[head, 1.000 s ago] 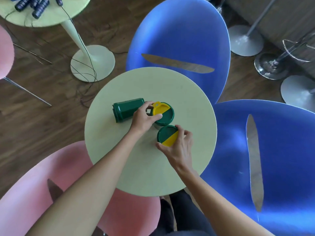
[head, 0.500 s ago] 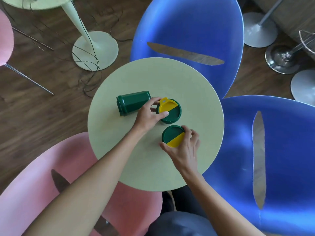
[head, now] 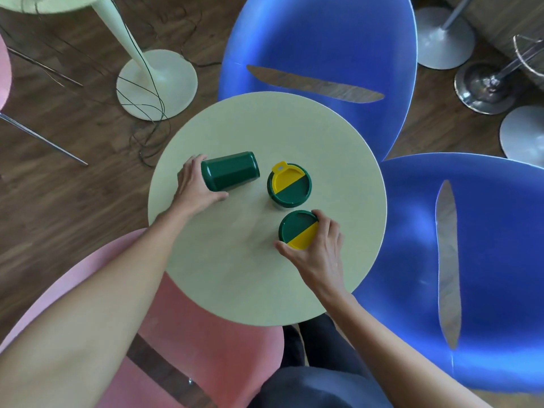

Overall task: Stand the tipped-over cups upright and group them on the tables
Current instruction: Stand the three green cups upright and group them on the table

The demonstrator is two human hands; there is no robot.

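Note:
Three dark green cups sit on a round pale green table [head: 294, 136]. One cup [head: 232, 170] lies on its side at the table's left, and my left hand [head: 195, 188] wraps around its left end. Two cups stand upright with green-and-yellow lids. The middle cup [head: 289, 184] stands free, its yellow tab pointing to the far left. My right hand [head: 316, 250] grips the nearer cup [head: 298, 230] by its lid rim from the right and below.
Two blue chairs [head: 323, 39] [head: 485, 260] crowd the table's far and right sides, and a pink chair [head: 206, 348] sits under its near left. A second table's pedestal base [head: 157, 83] with loose black cables stands on the wood floor at far left. Metal stool bases [head: 485, 86] are at top right.
My left hand let go of the middle upright cup and moved left onto the tipped cup's end. My right hand stays on the nearer upright cup.

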